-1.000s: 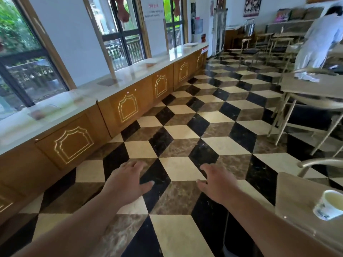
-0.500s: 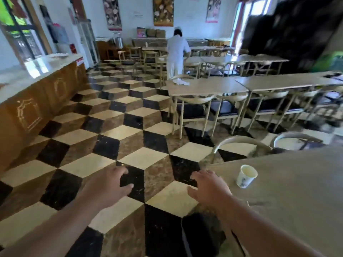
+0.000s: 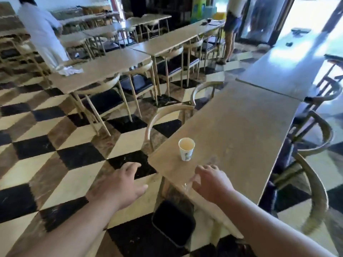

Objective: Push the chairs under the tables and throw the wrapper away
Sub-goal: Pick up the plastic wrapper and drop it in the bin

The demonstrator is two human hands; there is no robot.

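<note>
A long wooden table (image 3: pixel 239 127) runs away from me on the right. Near its front corner stands a white paper cup (image 3: pixel 186 149). A clear wrapper (image 3: pixel 187 184) lies at the table's near edge, hard to make out, just left of my right hand (image 3: pixel 211 182), whose fingers are spread above the tabletop. My left hand (image 3: pixel 120 184) hovers open over the floor, left of the table corner. A curved-back chair (image 3: pixel 167 115) stands at the table's left side, partly out; more chairs (image 3: pixel 313 191) line the right side. A black bin (image 3: pixel 173 222) sits on the floor under the table's near end.
Rows of tables with tucked-in chairs (image 3: pixel 104 71) fill the room behind. A person in white (image 3: pixel 44 34) bends over a table at the far left; another person (image 3: pixel 231 28) stands at the back. The floor (image 3: pixel 55 154) is chequered tile.
My view has swung right from the wooden counter by the windows to the long table. Both hands stay held out in front, and the right one now hovers over the table's near edge.
</note>
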